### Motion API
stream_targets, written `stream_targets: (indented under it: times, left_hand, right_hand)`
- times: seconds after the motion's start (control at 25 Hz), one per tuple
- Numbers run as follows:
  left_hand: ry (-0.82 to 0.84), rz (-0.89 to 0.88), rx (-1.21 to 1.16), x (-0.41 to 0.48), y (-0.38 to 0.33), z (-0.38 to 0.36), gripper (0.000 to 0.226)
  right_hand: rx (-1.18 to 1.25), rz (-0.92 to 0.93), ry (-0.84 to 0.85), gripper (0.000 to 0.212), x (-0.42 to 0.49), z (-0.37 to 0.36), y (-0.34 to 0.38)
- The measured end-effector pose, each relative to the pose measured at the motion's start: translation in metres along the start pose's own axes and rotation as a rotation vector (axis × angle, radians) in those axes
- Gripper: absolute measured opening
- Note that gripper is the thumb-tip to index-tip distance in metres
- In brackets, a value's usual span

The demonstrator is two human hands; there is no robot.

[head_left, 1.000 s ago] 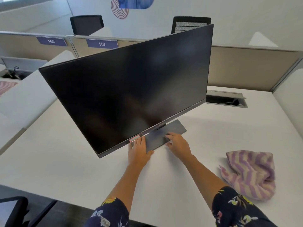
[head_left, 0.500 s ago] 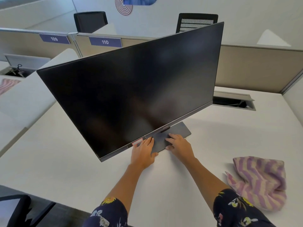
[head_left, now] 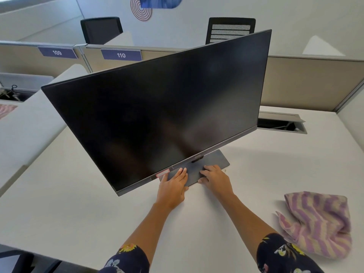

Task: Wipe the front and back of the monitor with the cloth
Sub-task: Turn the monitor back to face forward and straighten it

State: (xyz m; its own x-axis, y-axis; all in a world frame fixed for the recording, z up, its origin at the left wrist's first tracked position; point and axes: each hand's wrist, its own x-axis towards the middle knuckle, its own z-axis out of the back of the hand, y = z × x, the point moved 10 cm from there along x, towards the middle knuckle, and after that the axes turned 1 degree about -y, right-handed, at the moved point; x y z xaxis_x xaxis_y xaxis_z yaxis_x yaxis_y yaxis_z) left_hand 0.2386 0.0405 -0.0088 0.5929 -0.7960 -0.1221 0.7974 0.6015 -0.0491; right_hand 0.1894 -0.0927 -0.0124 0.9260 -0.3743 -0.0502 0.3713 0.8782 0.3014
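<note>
A black monitor [head_left: 167, 115] stands on the white desk [head_left: 78, 203], its dark screen facing me and angled, with the left end nearer. Its flat grey base [head_left: 214, 160] shows under the lower edge. My left hand [head_left: 173, 186] lies on the base's near left part with straight fingers, the thumb at the front edge. My right hand [head_left: 216, 180] presses on the base just to the right, fingers spread on top. The purple-and-cream striped cloth [head_left: 319, 223] lies crumpled on the desk at the right, apart from both hands.
A cable slot [head_left: 279, 125] with its flap raised sits behind the monitor at the right. Beige partitions [head_left: 305, 83] wall the desk at the back and right. A low white divider [head_left: 29, 123] runs along the left. Two black chairs [head_left: 101, 29] [head_left: 230, 29] stand beyond.
Both hands have stayed on the base. The monitor and its base have shifted slightly left and toward me relative to the cable slot. The cloth has not moved.
</note>
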Motion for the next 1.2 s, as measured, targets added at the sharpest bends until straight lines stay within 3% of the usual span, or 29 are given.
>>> stream_targets:
  times: [0.76, 1.2]
  left_hand:
    - [-0.005, -0.072, 0.070, 0.034, 0.041, 0.015, 0.055]
    - [0.058, -0.188, 0.162, 0.062, 0.069, 0.018, 0.057]
  right_hand:
    - [0.051, -0.089, -0.002, 0.039, 0.039, 0.000, 0.027]
    - [0.075, -0.277, -0.046, 0.040, 0.055, 0.000, 0.036]
